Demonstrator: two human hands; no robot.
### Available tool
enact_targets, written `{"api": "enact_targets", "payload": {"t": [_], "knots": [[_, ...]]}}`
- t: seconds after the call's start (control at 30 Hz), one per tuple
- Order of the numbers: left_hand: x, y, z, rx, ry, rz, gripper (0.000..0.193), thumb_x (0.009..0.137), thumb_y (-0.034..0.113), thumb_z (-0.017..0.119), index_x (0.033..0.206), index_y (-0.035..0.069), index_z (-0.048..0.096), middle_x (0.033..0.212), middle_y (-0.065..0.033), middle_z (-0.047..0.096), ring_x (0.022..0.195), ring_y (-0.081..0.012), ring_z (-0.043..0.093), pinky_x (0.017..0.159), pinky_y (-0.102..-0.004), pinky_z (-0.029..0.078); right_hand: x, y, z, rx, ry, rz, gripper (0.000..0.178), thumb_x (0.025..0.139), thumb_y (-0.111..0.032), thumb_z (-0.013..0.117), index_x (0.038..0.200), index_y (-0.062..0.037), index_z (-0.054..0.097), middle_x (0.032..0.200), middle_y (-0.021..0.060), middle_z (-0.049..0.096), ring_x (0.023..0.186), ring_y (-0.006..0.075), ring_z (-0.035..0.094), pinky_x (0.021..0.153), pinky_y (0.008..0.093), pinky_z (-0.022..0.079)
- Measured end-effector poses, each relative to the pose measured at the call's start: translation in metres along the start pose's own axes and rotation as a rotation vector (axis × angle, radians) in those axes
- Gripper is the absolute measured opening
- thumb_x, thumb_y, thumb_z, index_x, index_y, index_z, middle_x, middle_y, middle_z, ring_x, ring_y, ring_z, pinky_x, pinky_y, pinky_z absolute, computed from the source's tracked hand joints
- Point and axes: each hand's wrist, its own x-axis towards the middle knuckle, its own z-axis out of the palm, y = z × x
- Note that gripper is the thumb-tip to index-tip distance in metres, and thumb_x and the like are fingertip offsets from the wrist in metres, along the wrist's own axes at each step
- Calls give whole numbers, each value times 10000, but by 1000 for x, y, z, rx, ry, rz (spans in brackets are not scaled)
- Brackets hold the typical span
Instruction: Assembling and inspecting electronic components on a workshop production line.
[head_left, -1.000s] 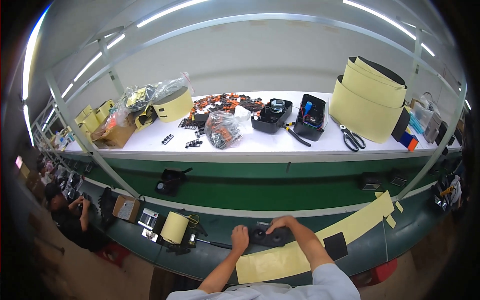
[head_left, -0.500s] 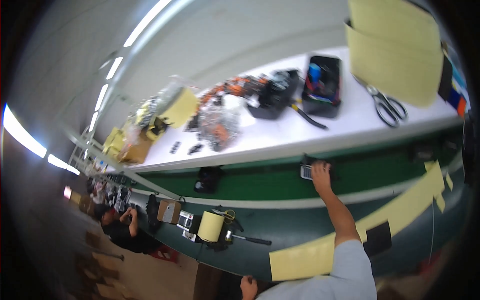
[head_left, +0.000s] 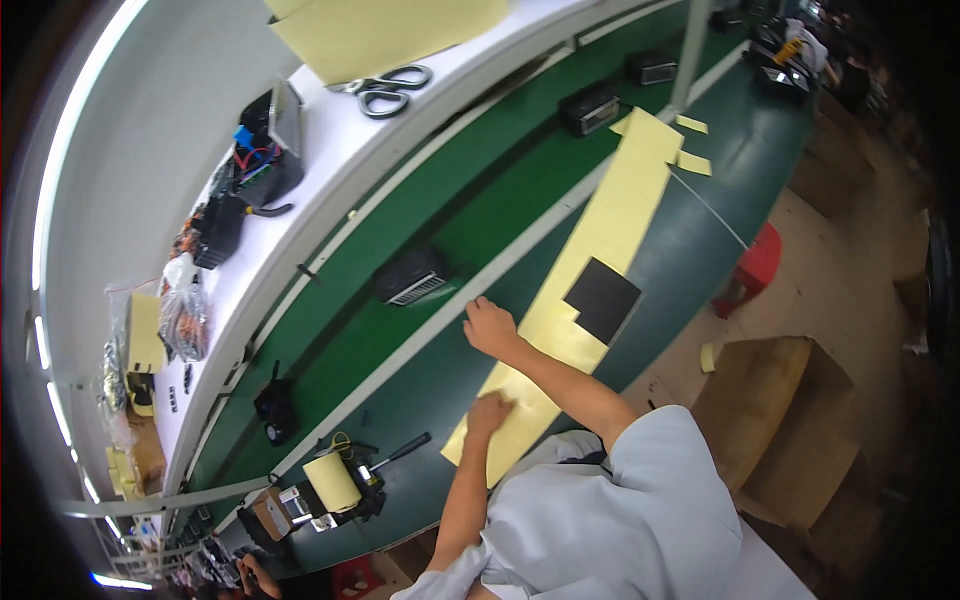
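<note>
My right hand hovers by the pale rail between the dark green bench and the green conveyor belt, fingers loosely bent and apart, nothing visible in it. On the belt beyond it sits a black boxy device with a silvery grille, apart from the hand. My left hand rests on the near end of a long yellow paper strip, its fingers curled; whatever they may hold is hidden. A black square sheet lies over the strip's edge, to the right of my hands.
More black devices stand farther along the belt. A yellow roll and a hammer lie at the bench's left. Scissors lie on the white shelf. Cardboard boxes and a red stool stand on the floor.
The view has swung to the right. My right hand has come off the device on the belt and drawn back toward me. My left hand has moved onto the yellow strip.
</note>
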Motion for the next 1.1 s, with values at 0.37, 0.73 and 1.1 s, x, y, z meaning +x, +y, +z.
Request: {"api": "enact_targets", "payload": {"t": [0.37, 0.73, 1.1], "knots": [[-9, -1, 12, 31, 169, 1, 400, 812, 443, 730, 798, 58, 621, 838, -147, 696, 808, -338, 670, 698, -454, 511, -82, 150, -86, -146, -84, 412, 541, 810, -289, 790, 1127, 8, 468, 1143, 254, 531, 1026, 438, 622, 808, 495, 559], [-27, -36, 26, -12, 280, -73, 335, 895, 375, 613, 838, 46, 645, 842, -168, 689, 820, -377, 670, 730, -495, 521, -83, 142, -66, -155, 70, 253, 488, 788, -155, 773, 1123, 26, 468, 985, 277, 589, 976, 439, 645, 833, 503, 524], [-36, -39, 36, -139, 332, 0, 293, 886, 327, 618, 795, 49, 611, 788, -161, 649, 773, -366, 647, 698, -485, 509, -76, 163, -67, 241, 253, 517, 596, 816, -208, 770, 1274, -6, 445, 1014, 220, 607, 1004, 411, 623, 878, 456, 519]]}}
